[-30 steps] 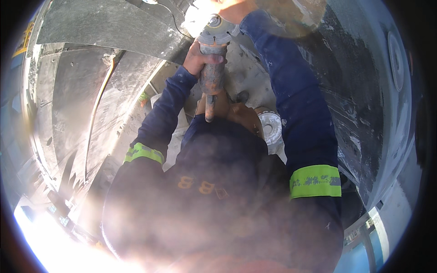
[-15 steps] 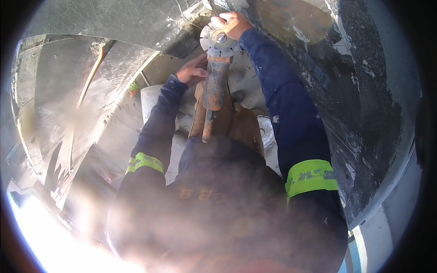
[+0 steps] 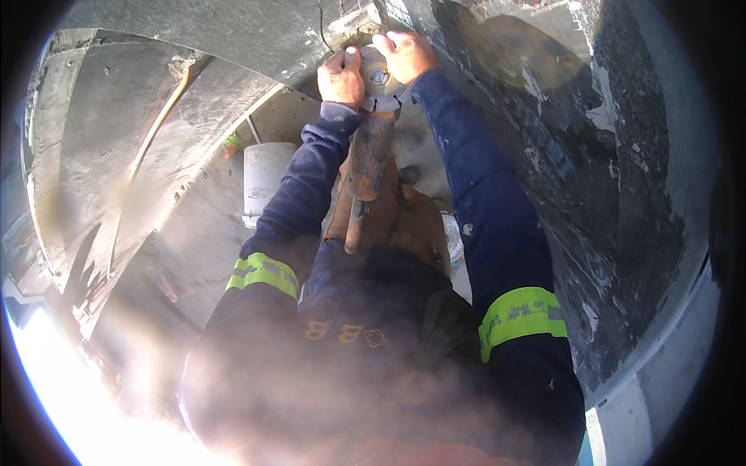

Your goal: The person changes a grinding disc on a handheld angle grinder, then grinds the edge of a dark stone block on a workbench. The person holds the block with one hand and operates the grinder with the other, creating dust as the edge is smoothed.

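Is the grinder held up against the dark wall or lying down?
Held up: both hands, left and right, press the grinder against it.

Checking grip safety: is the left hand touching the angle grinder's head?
Touching. The head view shows the left hand wrapped against the angle grinder head, no gap.

The angle grinder [image 3: 365, 167] had a rusty orange-brown body and a dull silver-grey head. Both sleeves [image 3: 482, 210] were dark navy, each crossed by a fluorescent yellow-green band [image 3: 522, 317]. The slabs [image 3: 155, 116] around were dark grey, streaked with pale dust and white chips. A bucket [image 3: 264, 182] behind was off-white. A thin yellow hose [image 3: 159, 128] ran over the grey.
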`<state>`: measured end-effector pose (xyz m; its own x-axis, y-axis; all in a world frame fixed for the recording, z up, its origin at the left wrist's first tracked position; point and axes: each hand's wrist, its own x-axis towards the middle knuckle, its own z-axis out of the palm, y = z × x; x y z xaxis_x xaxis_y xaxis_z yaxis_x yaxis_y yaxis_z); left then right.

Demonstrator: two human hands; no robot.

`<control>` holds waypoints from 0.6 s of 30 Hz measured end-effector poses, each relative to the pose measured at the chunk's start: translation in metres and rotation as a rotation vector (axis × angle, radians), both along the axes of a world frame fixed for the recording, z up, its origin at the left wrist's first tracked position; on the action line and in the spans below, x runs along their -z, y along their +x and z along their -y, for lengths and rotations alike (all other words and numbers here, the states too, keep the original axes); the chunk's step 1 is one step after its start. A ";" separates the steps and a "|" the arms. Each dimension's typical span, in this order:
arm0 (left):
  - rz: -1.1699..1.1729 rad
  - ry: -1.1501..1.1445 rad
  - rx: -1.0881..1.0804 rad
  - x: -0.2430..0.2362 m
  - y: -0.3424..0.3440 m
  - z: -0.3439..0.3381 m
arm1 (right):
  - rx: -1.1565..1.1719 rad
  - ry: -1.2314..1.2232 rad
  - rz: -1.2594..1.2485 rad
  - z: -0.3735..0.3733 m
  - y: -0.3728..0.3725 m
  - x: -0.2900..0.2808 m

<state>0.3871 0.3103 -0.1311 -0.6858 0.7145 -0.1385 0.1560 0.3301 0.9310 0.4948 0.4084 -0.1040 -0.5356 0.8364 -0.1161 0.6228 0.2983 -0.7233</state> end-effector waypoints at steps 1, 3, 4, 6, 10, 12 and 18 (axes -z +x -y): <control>0.032 0.031 -0.008 -0.004 0.000 0.000 | 0.017 0.014 -0.036 0.004 -0.001 -0.002; 0.114 0.100 -0.017 -0.010 -0.003 0.000 | 0.047 0.024 -0.099 0.009 -0.002 -0.004; 0.147 0.136 -0.018 -0.013 -0.004 0.000 | 0.059 0.022 -0.124 0.011 -0.003 -0.005; 0.145 0.138 -0.017 -0.018 -0.006 0.000 | 0.063 0.009 -0.147 0.011 -0.004 -0.007; 0.221 0.135 -0.038 -0.023 -0.010 -0.002 | 0.086 0.034 -0.162 0.010 -0.004 -0.008; 0.290 0.159 -0.063 -0.024 -0.009 -0.003 | 0.094 0.048 -0.136 0.012 -0.003 -0.006; 0.381 0.267 -0.025 -0.028 -0.004 -0.010 | 0.176 0.039 -0.213 0.003 0.004 0.001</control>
